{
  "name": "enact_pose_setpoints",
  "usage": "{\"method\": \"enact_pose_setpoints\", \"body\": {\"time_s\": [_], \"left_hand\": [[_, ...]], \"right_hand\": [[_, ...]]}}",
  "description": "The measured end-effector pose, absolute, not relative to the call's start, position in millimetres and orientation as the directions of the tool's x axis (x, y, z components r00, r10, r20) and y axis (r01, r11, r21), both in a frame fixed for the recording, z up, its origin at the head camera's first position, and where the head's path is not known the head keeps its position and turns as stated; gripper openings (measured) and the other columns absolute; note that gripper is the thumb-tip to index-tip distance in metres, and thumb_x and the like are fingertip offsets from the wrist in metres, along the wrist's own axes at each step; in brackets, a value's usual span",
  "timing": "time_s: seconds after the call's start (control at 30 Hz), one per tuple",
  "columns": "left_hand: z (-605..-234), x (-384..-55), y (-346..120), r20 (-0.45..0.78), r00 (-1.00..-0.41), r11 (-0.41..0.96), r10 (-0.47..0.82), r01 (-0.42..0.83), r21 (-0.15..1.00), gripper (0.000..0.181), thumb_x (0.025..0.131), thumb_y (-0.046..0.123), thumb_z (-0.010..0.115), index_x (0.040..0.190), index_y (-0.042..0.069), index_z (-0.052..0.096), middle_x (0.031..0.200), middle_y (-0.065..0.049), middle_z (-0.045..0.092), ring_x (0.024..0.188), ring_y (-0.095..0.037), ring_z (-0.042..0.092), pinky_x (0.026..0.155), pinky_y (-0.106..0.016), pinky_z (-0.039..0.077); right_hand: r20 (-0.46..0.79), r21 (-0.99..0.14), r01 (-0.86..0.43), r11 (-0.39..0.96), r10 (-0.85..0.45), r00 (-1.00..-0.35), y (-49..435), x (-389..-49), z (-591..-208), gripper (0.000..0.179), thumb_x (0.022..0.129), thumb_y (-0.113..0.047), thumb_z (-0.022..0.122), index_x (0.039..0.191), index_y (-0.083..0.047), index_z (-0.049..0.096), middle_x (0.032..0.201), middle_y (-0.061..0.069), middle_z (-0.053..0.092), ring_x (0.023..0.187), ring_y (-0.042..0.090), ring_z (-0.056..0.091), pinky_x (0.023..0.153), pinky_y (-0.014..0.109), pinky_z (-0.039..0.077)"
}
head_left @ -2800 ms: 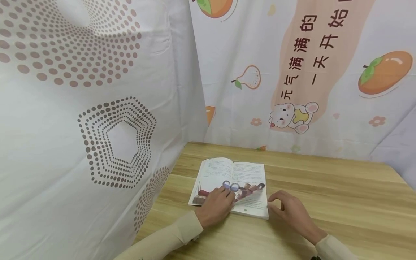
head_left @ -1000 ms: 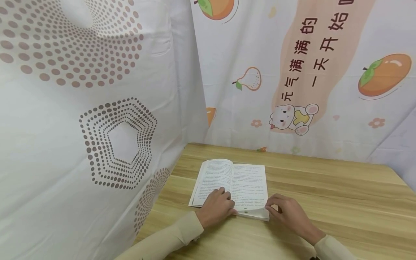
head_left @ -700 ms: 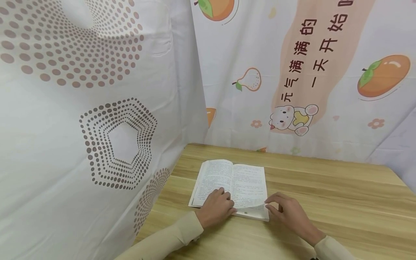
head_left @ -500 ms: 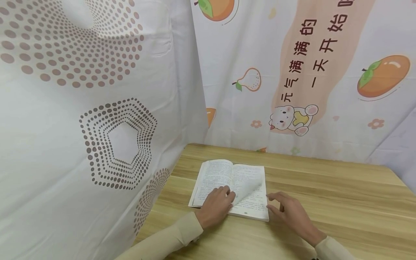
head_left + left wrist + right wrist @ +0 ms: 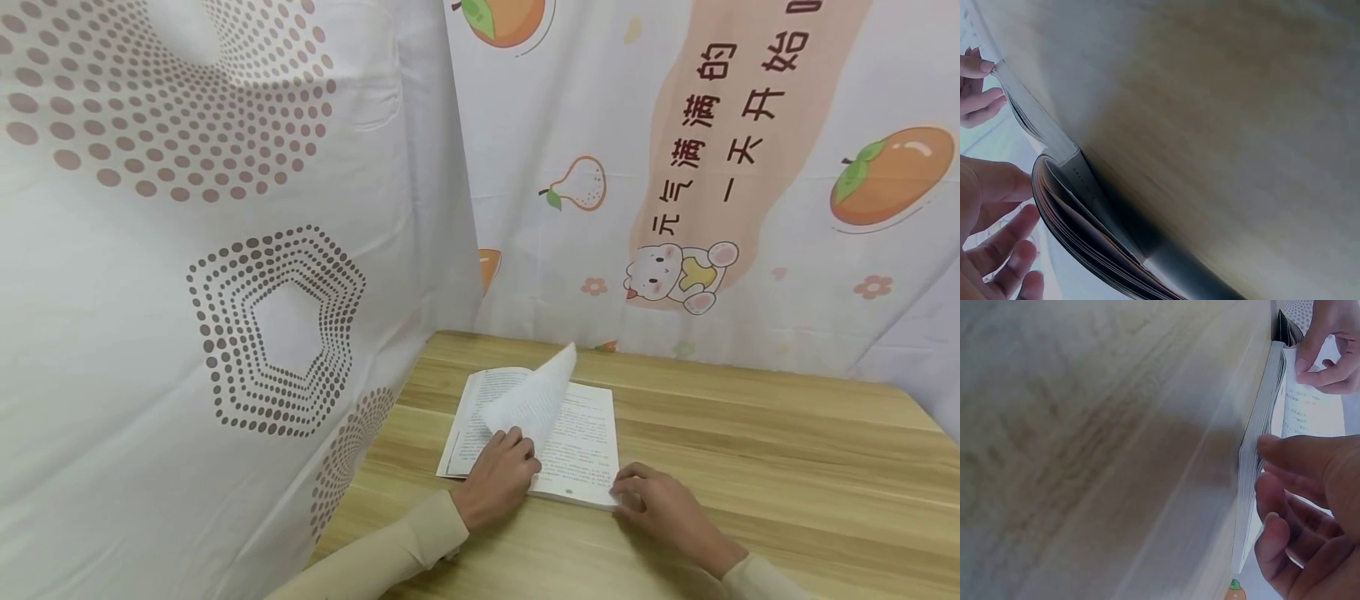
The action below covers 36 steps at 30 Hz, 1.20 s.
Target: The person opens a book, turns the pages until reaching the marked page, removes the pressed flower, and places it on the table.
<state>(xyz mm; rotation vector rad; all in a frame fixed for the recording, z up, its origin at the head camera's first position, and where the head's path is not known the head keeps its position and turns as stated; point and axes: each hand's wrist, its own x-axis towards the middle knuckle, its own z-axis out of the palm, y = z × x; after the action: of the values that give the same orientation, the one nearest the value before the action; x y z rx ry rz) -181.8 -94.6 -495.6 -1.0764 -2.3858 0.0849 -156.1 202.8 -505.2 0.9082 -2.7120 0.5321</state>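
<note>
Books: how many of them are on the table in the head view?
1: the open book, on the left part of the table, a page raised. None seems hidden.

Left sleeve [image 5: 375, 557]: long, cream, plain cloth, softly creased along the forearm, narrowing toward the wrist; broad cuff [image 5: 441, 523] in the same cream, straight-edged. Small greyish item [image 5: 452, 552] at the underside of that cuff, too small to identify. Right sleeve [image 5: 763, 578]: matching cream cloth, wrist end only within the head view. Left hand [image 5: 497, 479]: bare. Right hand [image 5: 671, 512]: bare; one fingernail [image 5: 986, 65] visible in the left wrist view, short, rounded.
</note>
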Motion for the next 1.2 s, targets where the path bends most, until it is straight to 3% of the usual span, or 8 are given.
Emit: {"method": "enact_pose_setpoints", "body": {"time_s": [0.3, 0.47, 0.57, 0.8, 1.2], "left_hand": [[-501.4, -184.1, -96.3, 0.418, -0.547, 0.676, 0.725, 0.682, -0.279, 0.016, 0.092, 0.016, 0.070, 0.077, 0.017, 0.076, 0.087, 0.003, 0.066, 0.077, -0.014, 0.049, 0.064, -0.026, 0.038], [-503.5, -184.3, -96.2, 0.382, -0.576, 0.680, 0.723, 0.692, -0.242, 0.016, 0.096, 0.025, 0.069, 0.083, 0.020, 0.077, 0.090, 0.005, 0.067, 0.078, -0.012, 0.048, 0.065, -0.024, 0.039], [-503.1, -184.1, -96.4, 0.370, -0.586, 0.682, 0.721, 0.696, -0.224, 0.015, 0.097, 0.029, 0.070, 0.085, 0.022, 0.076, 0.090, 0.006, 0.067, 0.079, -0.012, 0.047, 0.065, -0.024, 0.038], [-499.8, -182.9, -98.0, 0.349, -0.583, 0.669, 0.734, 0.711, -0.218, 0.027, 0.094, 0.047, 0.071, 0.082, 0.023, 0.076, 0.090, 0.007, 0.067, 0.079, -0.011, 0.049, 0.066, -0.023, 0.039], [-497.3, -183.0, -97.2, 0.316, -0.600, 0.671, 0.735, 0.711, -0.210, 0.034, 0.092, 0.056, 0.069, 0.083, 0.024, 0.077, 0.091, 0.007, 0.069, 0.079, -0.010, 0.049, 0.066, -0.022, 0.038]], "right_hand": [[0.459, -0.177, -0.682, 0.710, -0.553, -0.695, 199.9, -156.4, -505.0, 0.012, 0.079, -0.006, 0.086, 0.087, -0.013, 0.079, 0.092, -0.007, 0.071, 0.080, 0.007, 0.067, 0.065, 0.028, 0.056], [0.525, -0.186, -0.713, 0.677, -0.544, -0.654, 197.9, -157.2, -502.7, 0.016, 0.074, -0.003, 0.087, 0.082, -0.013, 0.078, 0.087, -0.008, 0.070, 0.071, -0.003, 0.057, 0.057, 0.022, 0.049], [0.511, -0.225, -0.706, 0.671, -0.536, -0.672, 197.7, -158.0, -500.1, 0.019, 0.074, 0.000, 0.087, 0.080, -0.014, 0.077, 0.087, -0.008, 0.070, 0.069, -0.005, 0.051, 0.057, 0.020, 0.046], [0.387, -0.426, -0.612, 0.667, -0.477, -0.789, 199.9, -159.1, -489.9, 0.016, 0.082, -0.004, 0.083, 0.081, -0.018, 0.076, 0.087, -0.009, 0.070, 0.060, -0.006, 0.043, 0.052, 0.020, 0.041], [0.487, -0.360, -0.648, 0.671, -0.457, -0.744, 197.4, -161.2, -486.6, 0.015, 0.082, -0.002, 0.083, 0.082, -0.015, 0.076, 0.088, -0.009, 0.069, 0.060, -0.008, 0.040, 0.050, 0.019, 0.038]]}}
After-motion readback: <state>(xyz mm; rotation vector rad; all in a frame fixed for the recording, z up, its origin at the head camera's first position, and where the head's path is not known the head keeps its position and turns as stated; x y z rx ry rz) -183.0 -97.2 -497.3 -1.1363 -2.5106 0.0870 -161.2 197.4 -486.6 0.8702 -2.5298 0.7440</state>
